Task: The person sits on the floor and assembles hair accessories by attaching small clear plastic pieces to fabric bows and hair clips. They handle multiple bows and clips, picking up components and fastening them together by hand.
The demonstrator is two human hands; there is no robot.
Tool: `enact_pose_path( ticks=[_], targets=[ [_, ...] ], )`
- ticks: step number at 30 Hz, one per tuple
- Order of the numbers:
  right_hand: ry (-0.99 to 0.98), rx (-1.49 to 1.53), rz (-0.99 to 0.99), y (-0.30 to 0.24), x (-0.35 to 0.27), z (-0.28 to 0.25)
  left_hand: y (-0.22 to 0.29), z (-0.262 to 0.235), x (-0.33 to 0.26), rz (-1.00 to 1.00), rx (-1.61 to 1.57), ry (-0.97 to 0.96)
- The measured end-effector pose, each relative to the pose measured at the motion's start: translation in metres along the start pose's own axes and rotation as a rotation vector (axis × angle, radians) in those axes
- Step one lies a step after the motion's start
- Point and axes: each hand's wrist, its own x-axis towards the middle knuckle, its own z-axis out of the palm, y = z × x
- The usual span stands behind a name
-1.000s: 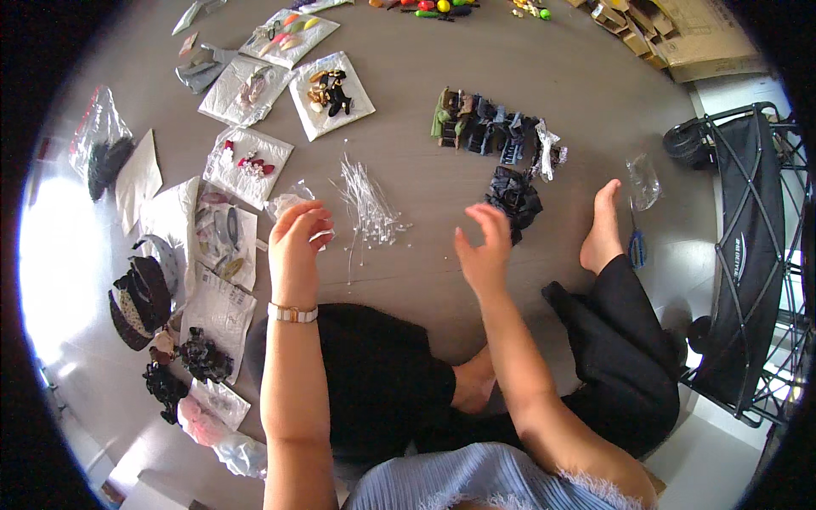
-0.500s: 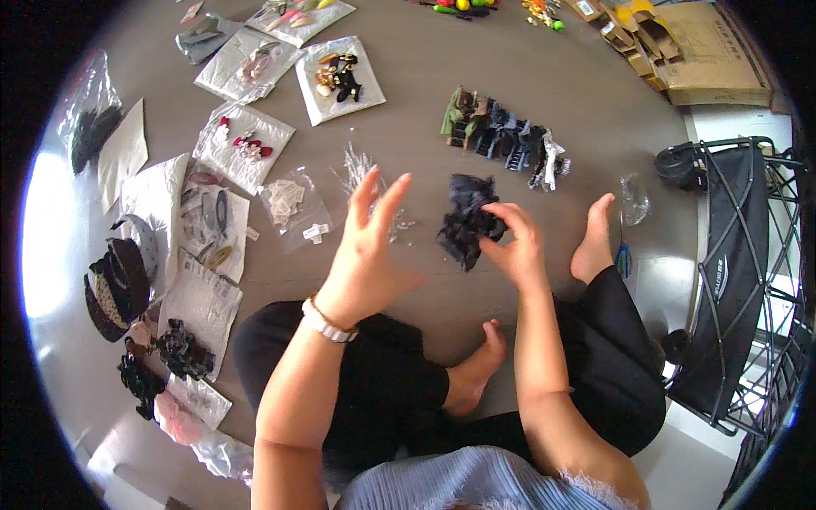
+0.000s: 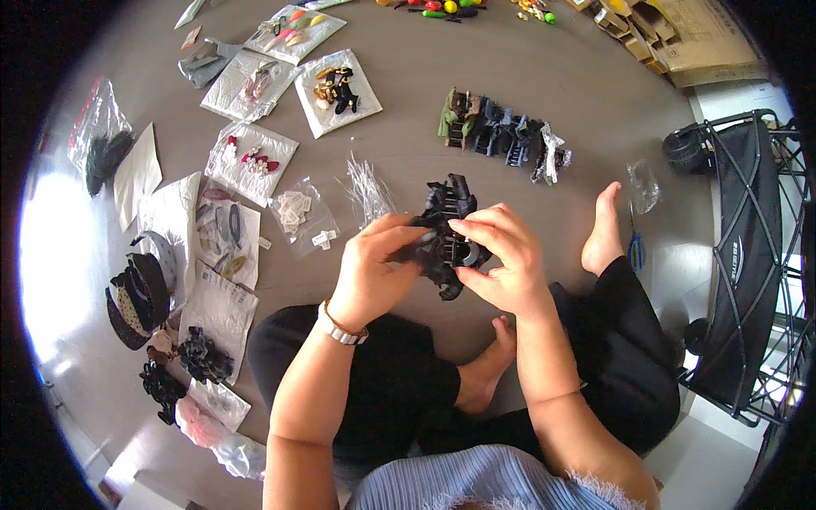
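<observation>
Black hair claw clips with ruffled fabric (image 3: 449, 197) are held up in front of me, their comb-like teeth showing. My left hand (image 3: 378, 265) pinches their left side, fingers closed. From the right, my right hand (image 3: 503, 253) grips the other side between thumb and fingers. How many clips are bunched together I cannot make out. Beyond my hands, a row of fabric-covered claw clips (image 3: 501, 134) in green, brown, blue, black and silver lies on the floor. Just past my left hand is a spread of thin white strands (image 3: 367, 194).
White tags in a clear bag (image 3: 297, 212), bagged hair clips (image 3: 253, 161) and headbands (image 3: 140, 293) lie to the left. At the right are scissors (image 3: 636, 248), a small clear bag (image 3: 646, 189) and a black folding wire frame (image 3: 744, 263). Cardboard boxes (image 3: 705, 42) lie far right.
My left hand has come over to the right and taken hold of the black clips. They are now turned with the teeth showing between both hands.
</observation>
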Motion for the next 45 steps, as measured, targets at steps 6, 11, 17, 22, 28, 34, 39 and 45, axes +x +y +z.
enact_pose_path(
  ticks=[6, 11, 17, 22, 28, 34, 39, 45],
  targets=[
    [-0.015, 0.14, 0.023, 0.001, -0.008, 0.018, -0.016, -0.001, 0.002, -0.209, -0.484, 0.165],
    [0.013, 0.228, 0.088, 0.01, -0.013, 0.027, -0.022, -0.003, 0.003, -0.246, -0.766, 0.139],
    [-0.109, 0.329, 0.252, 0.015, -0.014, 0.001, -0.023, -0.007, 0.003, -0.319, -0.987, 0.06],
    [-0.008, 0.422, 0.153, 0.021, -0.011, 0.004, -0.026, -0.002, 0.002, -0.277, -1.024, -0.057],
    [0.069, 0.584, 0.104, 0.037, -0.012, 0.021, -0.027, 0.0, 0.002, -0.379, -1.028, 0.067],
    [0.131, 0.438, 0.229, 0.018, -0.02, 0.033, -0.028, 0.004, 0.002, -0.335, -1.088, 0.184],
    [0.139, 0.346, 0.161, 0.01, -0.017, 0.044, -0.029, 0.004, 0.002, -0.323, -1.107, 0.214],
    [0.12, 0.531, 0.164, 0.02, -0.021, 0.037, -0.029, -0.006, 0.002, -0.363, -1.162, 0.116]
  ],
)
